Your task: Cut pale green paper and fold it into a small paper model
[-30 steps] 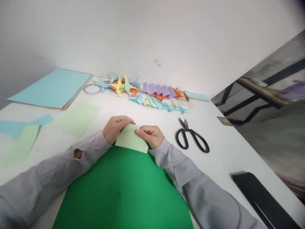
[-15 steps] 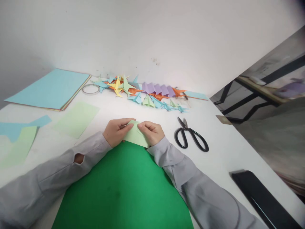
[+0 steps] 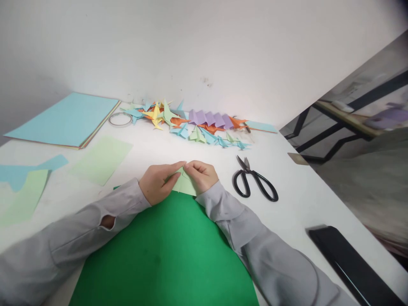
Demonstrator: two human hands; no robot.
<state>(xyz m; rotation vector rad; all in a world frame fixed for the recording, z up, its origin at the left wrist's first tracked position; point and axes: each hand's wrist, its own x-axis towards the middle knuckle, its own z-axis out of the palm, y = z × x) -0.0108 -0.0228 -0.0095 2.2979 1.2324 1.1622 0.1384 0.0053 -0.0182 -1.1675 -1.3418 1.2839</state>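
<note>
Now, left hand (image 3: 157, 182): fingers clamped on paper (image 3: 185, 185).
Right hand (image 3: 203, 176): pinching it too.
Paper: best squared edge-to-edge before creasing.

held sheet (image 3: 183, 185): before folded papers (image 3: 199, 117) | scissors (image 3: 246, 171): right | paper stack (image 3: 67, 121): behind left

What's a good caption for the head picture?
Left hand and right hand hold pale green paper, black-handled scissors nearby.
</note>
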